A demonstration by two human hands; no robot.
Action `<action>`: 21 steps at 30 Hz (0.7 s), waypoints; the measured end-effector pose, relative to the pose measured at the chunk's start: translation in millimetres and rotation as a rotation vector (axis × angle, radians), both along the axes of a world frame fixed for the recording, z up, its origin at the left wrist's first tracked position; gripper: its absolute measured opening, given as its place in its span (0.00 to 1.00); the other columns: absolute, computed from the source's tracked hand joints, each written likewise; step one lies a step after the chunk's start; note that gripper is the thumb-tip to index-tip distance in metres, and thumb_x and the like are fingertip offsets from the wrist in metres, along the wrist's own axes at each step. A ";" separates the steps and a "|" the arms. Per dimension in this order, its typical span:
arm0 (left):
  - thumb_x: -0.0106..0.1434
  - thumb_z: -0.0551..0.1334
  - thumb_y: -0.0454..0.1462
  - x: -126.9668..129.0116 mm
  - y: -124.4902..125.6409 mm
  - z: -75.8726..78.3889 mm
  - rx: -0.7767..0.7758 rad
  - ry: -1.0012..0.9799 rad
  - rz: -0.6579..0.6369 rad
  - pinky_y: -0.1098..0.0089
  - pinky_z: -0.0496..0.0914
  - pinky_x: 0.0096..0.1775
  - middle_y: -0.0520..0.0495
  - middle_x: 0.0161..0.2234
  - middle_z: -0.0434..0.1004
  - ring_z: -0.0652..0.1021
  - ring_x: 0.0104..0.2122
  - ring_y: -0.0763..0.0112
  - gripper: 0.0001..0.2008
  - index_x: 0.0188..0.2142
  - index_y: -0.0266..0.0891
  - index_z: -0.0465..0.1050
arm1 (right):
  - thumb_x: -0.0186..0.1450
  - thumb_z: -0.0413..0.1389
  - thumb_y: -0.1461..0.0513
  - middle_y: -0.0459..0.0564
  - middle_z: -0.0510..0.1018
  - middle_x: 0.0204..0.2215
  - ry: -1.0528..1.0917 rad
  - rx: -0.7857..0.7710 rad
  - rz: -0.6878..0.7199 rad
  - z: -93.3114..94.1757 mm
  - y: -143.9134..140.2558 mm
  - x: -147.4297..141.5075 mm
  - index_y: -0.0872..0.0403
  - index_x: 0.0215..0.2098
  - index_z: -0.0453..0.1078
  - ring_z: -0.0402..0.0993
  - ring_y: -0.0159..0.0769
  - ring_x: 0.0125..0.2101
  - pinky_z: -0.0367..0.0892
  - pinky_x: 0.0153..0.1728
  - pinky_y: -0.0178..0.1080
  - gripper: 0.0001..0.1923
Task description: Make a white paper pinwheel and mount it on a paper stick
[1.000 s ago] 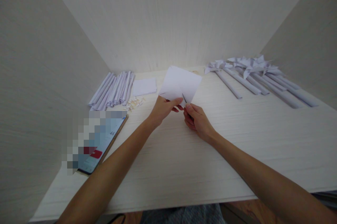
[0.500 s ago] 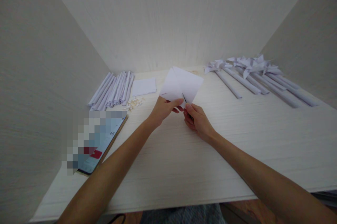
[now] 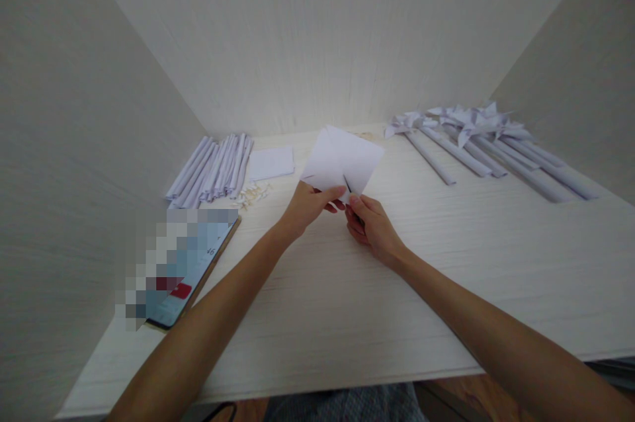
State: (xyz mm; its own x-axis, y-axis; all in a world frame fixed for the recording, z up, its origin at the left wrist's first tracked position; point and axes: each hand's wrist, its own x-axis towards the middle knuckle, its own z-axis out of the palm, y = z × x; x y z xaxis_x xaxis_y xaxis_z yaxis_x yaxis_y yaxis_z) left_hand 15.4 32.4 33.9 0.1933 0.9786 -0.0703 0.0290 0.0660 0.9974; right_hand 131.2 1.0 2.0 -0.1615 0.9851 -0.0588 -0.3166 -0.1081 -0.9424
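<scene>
A white square paper sheet [image 3: 342, 157] is held up just above the desk [image 3: 347, 290], near its middle. My left hand [image 3: 307, 206] pinches the sheet's lower edge on the left side. My right hand [image 3: 370, 227] pinches the same edge just to the right, and a short dark slit shows in the paper between the two hands. Both forearms reach in from the near edge.
A bundle of rolled paper tubes [image 3: 211, 167] lies at the back left, with small paper scraps [image 3: 253, 194] and a stack of white squares [image 3: 272, 163] beside it. Finished paper pinwheels on tubes [image 3: 476, 141] lie at the back right. A phone [image 3: 191, 266] rests at the left. Panels wall in three sides.
The sheet has tipped very slightly to the right. Both hands stay pinched on its lower edge in nearly the same place.
</scene>
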 end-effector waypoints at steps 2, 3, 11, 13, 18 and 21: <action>0.46 0.63 0.34 0.4 0.2 -0.3 -0.002 0.007 -0.004 0.74 0.66 0.22 0.50 0.18 0.73 0.72 0.18 0.75 0.04 0.21 0.33 0.70 | 0.55 0.53 0.50 0.33 0.53 0.08 -0.005 0.003 -0.006 0.0 0.2 -0.2 0.53 0.19 0.54 0.43 0.19 0.07 0.38 0.07 0.28 0.18; 0.46 0.63 0.34 0.7 0.3 -0.4 -0.005 0.009 -0.005 0.74 0.66 0.22 0.50 0.18 0.73 0.72 0.18 0.75 0.04 0.21 0.33 0.70 | 0.55 0.53 0.50 0.33 0.53 0.08 -0.006 0.004 -0.007 0.0 0.2 -0.2 0.53 0.19 0.54 0.43 0.19 0.07 0.38 0.07 0.28 0.18; 0.46 0.63 0.33 1.6 -0.7 0.7 -0.017 -0.019 -0.005 0.75 0.66 0.21 0.51 0.18 0.72 0.72 0.18 0.76 0.04 0.21 0.32 0.70 | 0.55 0.52 0.51 0.33 0.52 0.07 0.001 -0.002 -0.003 0.9 -0.5 0.3 0.53 0.19 0.55 0.43 0.19 0.07 0.38 0.07 0.28 0.17; 0.46 0.63 0.33 1.6 -0.8 0.6 -0.019 -0.017 -0.004 0.75 0.65 0.21 0.51 0.18 0.72 0.72 0.17 0.76 0.04 0.21 0.32 0.70 | 0.56 0.52 0.51 0.33 0.52 0.07 -0.001 -0.004 -0.004 0.7 -0.4 0.3 0.53 0.19 0.54 0.43 0.19 0.07 0.38 0.08 0.28 0.17; 0.47 0.62 0.33 1.0 -0.1 -0.6 -0.026 0.000 -0.001 0.74 0.66 0.22 0.51 0.17 0.72 0.72 0.18 0.76 0.04 0.21 0.33 0.70 | 0.57 0.52 0.52 0.34 0.53 0.07 -0.006 -0.005 -0.002 0.9 -0.3 -0.1 0.53 0.19 0.54 0.43 0.19 0.07 0.38 0.08 0.28 0.17; 0.47 0.63 0.33 0.8 0.2 -1.1 -0.027 0.000 -0.003 0.74 0.66 0.22 0.51 0.18 0.72 0.72 0.18 0.75 0.04 0.21 0.33 0.70 | 0.56 0.52 0.51 0.34 0.53 0.07 -0.011 0.008 -0.002 0.8 0.1 0.0 0.53 0.19 0.55 0.42 0.19 0.07 0.38 0.08 0.29 0.17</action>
